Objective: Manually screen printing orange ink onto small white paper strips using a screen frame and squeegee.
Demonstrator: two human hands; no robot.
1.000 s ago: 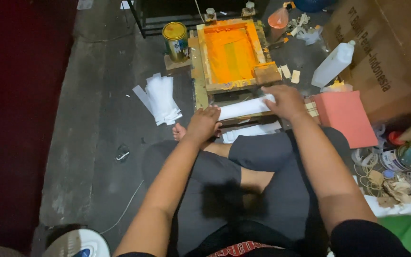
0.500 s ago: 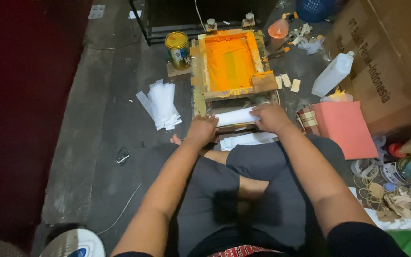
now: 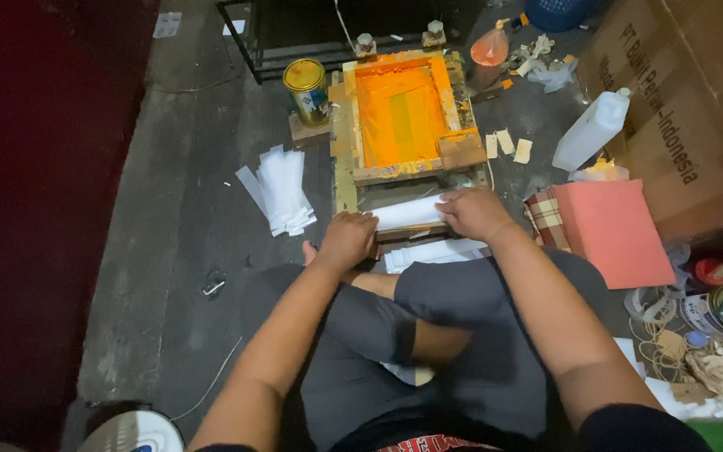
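Observation:
I sit cross-legged on the floor before a wooden printing frame (image 3: 345, 159) whose screen is coated in orange ink (image 3: 402, 113). A small wooden block (image 3: 462, 149) rests on the frame's near right corner. Both hands are at the frame's near edge on a white strip of paper (image 3: 407, 213). My left hand (image 3: 346, 238) grips its left end. My right hand (image 3: 474, 211) presses on its right end. More white paper (image 3: 428, 253) lies just below, by my knee.
A fan of white paper strips (image 3: 282, 188) lies left of the frame, a gold tin can (image 3: 307, 88) behind it. A white plastic jug (image 3: 592, 130), pink sheet (image 3: 617, 230), checked cloth (image 3: 548, 219) and cardboard box (image 3: 688, 100) crowd the right. Tins and scraps sit lower right.
Both hands have drawn a little nearer to me and closer together along the white strip. The view has shifted slightly.

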